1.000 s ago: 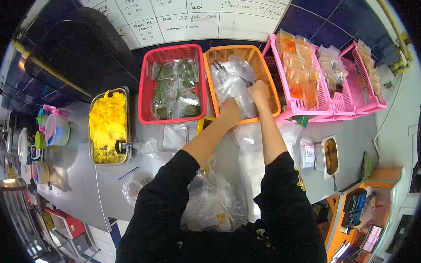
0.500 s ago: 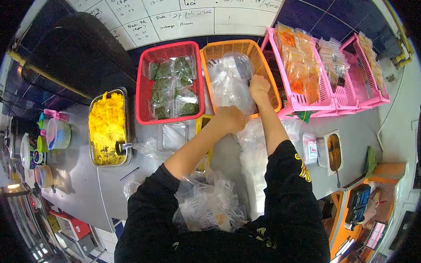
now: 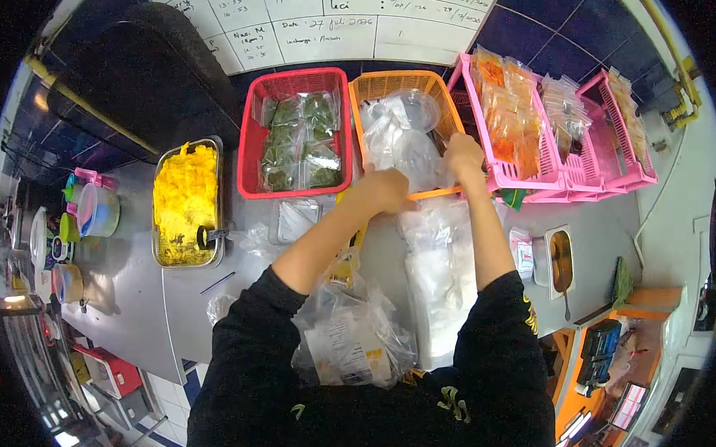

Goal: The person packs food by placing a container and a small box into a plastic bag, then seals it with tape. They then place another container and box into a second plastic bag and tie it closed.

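An orange plastic basket [image 3: 365, 83] stands against the back wall, holding clear plastic bags [image 3: 412, 150] and round clear plastic tubs [image 3: 419, 110]. My left hand [image 3: 388, 190] is closed at its front left corner, fingers curled over the near rim. At the right side, my right hand [image 3: 463, 158] is closed on the rim, its fingertips partly hidden. Left of the orange basket is a red basket [image 3: 249, 190] of small clear packets with green contents [image 3: 304, 139]. Below my hands lies a long stack of clear plastic bags [image 3: 437, 297].
A glass dish [image 3: 161, 258] of yellow food is at left. Pink racks [image 3: 525, 178] with packets of orange sauce stand at right, above a metal container [image 3: 560, 262] with a spoon. A printed plastic pack [image 3: 353, 353] lies by my body. Tubs [image 3: 98, 210] stand far left.
My right hand has moved from inside the orange basket out to its right rim. My left hand has shifted slightly left along the front edge. The view has tilted a little.
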A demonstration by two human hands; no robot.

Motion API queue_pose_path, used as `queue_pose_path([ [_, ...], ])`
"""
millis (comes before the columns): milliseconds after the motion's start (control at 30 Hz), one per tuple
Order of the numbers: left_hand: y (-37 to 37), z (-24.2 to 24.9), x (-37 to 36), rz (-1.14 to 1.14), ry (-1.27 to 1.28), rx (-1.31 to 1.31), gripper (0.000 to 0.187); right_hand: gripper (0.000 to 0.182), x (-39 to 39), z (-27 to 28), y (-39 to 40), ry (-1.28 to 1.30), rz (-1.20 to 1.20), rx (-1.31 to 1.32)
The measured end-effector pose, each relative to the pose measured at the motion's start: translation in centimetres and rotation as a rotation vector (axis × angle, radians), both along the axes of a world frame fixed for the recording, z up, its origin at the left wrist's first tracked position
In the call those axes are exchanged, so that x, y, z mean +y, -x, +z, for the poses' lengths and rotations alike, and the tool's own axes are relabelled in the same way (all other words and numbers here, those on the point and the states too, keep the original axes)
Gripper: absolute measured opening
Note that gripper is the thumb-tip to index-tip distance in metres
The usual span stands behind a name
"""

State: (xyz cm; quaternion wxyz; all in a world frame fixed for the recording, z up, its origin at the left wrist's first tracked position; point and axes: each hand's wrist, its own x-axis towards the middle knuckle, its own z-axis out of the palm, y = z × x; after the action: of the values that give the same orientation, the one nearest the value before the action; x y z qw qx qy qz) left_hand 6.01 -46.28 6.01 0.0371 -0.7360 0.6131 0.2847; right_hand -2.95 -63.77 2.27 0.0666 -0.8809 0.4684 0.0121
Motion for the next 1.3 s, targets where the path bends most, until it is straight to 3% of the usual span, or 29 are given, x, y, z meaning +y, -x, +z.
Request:
queue_pose_path([
  [100,-1.1,3.8,1.7,0.127,0.231,0.038,0.050,0.021,0.0,-1.0,1.8,-0.053,-0.046,-0.157],
  [167,-2.2,3.8,2.2,0.213,0.524,0.144,0.034,0.021,1.6,-0.1,3.6,-0.043,0.041,-0.510],
  [300,-2.1,5.3,2.7,0.276,0.604,0.361,0.034,0.026,3.9,-1.2,4.6,-0.011,0.029,-0.725],
  [400,-0.9,4.4,1.8,0.359,0.703,0.499,0.035,0.027,7.1,1.8,5.9,-0.212,-0.089,-0.800],
  [467,0.8,4.8,1.6,0.530,0.884,0.639,0.031,0.025,10.8,4.2,6.3,-0.285,-0.092,-1.199],
  [533,2.1,4.5,0.7,0.572,0.910,0.797,0.032,0.026,13.3,6.2,7.0,-0.430,-0.116,-1.205],
  [600,3.0,4.6,0.7,0.616,0.929,0.955,0.032,0.027,14.8,6.6,7.5,-0.531,0.034,-1.227],
  [667,3.9,5.1,1.2,0.397,0.735,1.107,0.035,0.030,15.4,6.9,7.8,-0.463,0.073,-1.241],
  [700,4.3,5.2,1.5,0.423,0.693,0.907,0.032,0.032,15.2,6.6,8.0,-0.448,0.033,-1.246],
  [733,4.9,5.2,2.0,0.422,0.683,0.911,0.032,0.033,15.0,6.4,8.3,-0.433,-0.006,-1.249],
  [800,6.0,4.9,3.1,0.168,0.937,0.579,0.029,0.037,15.2,6.8,8.5,-0.358,0.024,-1.233],
  [833,6.5,4.9,3.6,0.155,1.046,0.510,0.027,0.039,16.0,7.9,8.5,-0.376,0.003,-1.304],
  [867,6.6,4.9,4.2,0.167,1.032,0.511,0.027,0.041,16.7,8.7,8.5,-0.396,-0.018,-1.374],
  [900,6.4,5.6,5.1,0.141,1.027,0.584,0.027,0.049,17.1,8.9,8.7,-0.607,-0.086,-1.388],
  [933,6.2,7.1,6.1,0.112,1.029,0.652,0.027,0.053,17.2,9.3,9.1,-0.496,0.039,-1.369],
  [1033,5.5,12.3,13.9,0.245,0.799,0.706,0.029,0.051,18.0,12.6,10.9,-0.683,-0.012,-1.563],
  [1100,5.1,16.0,20.7,0.027,0.782,0.364,0.032,0.049,19.6,15.3,11.9,-0.789,-0.001,-1.695],
  [1167,6.1,18.0,26.0,-0.048,0.555,0.154,0.037,0.046,21.9,17.3,13.0,-1.094,0.305,-1.742],
  [1200,6.9,17.7,27.9,-0.040,0.553,0.151,0.037,0.052,22.6,17.7,13.1,-1.131,0.442,-1.604],
  [1267,8.0,16.2,30.9,0.173,0.405,-0.130,0.039,0.060,25.6,17.9,12.2,-1.250,0.615,-1.419],
  [1300,7.3,15.2,31.9,0.190,0.399,-0.131,0.039,0.053,26.6,16.8,11.3,-1.135,0.960,-1.289],
])
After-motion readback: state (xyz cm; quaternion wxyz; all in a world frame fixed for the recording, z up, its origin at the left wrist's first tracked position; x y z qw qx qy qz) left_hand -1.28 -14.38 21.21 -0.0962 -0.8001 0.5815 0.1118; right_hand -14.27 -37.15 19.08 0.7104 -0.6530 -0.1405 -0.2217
